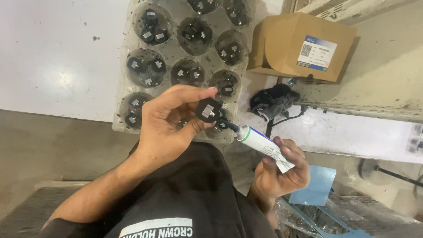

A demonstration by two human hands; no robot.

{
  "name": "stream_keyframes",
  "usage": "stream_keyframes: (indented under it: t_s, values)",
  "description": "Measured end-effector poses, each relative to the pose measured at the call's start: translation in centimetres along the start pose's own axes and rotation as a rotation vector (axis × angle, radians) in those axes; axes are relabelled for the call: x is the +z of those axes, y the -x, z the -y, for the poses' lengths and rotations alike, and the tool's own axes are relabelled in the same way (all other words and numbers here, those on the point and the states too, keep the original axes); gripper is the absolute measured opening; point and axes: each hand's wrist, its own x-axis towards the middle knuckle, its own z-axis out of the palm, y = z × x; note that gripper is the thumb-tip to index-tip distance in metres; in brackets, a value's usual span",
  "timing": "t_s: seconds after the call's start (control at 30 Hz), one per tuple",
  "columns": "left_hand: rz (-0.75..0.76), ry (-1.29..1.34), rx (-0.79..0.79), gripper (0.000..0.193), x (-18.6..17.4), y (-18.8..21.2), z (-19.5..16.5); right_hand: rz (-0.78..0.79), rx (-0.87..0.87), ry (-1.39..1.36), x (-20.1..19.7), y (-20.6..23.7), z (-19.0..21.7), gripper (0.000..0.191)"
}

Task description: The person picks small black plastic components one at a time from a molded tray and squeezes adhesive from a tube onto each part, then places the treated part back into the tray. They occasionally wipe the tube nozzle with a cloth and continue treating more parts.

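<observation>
My left hand pinches the small black square plastic part over the clear tray; my right hand grips the white tube, nozzle touching. Squeeze gently, steady.

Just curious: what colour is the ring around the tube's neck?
Green, on the white tube in the right hand; head view.

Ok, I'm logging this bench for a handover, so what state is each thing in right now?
Left hand: pinching a small black part between thumb and fingers.
Right hand: gripping a white tube, its dark nozzle at the part.
Clear tray: cups hold black parts.
Cardboard box: closed, lying on the bench.
Black glove: crumpled beside the tray.
</observation>
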Motion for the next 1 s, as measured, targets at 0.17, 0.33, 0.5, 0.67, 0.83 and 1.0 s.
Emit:
stream_keyframes:
  t_s: [0.17,0.33,0.5,0.67,0.83,1.0]
  values:
    - [-0.004,-0.032,-0.012,0.05,-1.7,0.3,-0.4,0.012,-0.005,0.058,2.1,0.8,0.5,0.033]
    - [0.003,-0.076,-0.012,0.052,-3.3,0.6,-0.6,0.037,-0.058,0.315,3.9,1.5,2.0,0.032]
    - [0.05,-0.031,-0.045,0.054,-4.8,0.8,-0.6,0.116,-0.198,0.47,5.0,1.4,3.0,0.031]
    - [0.05,0.049,-0.118,0.055,-5.5,0.9,-0.5,0.136,-0.234,0.502,6.1,1.3,3.2,0.029]
    - [0.052,0.034,-0.125,0.055,-6.2,1.0,-0.7,0.149,-0.259,0.505,6.6,1.3,3.2,0.027]
    - [0.05,0.03,-0.123,0.054,-6.4,1.0,-0.8,0.138,-0.244,0.482,6.8,1.4,3.2,0.026]
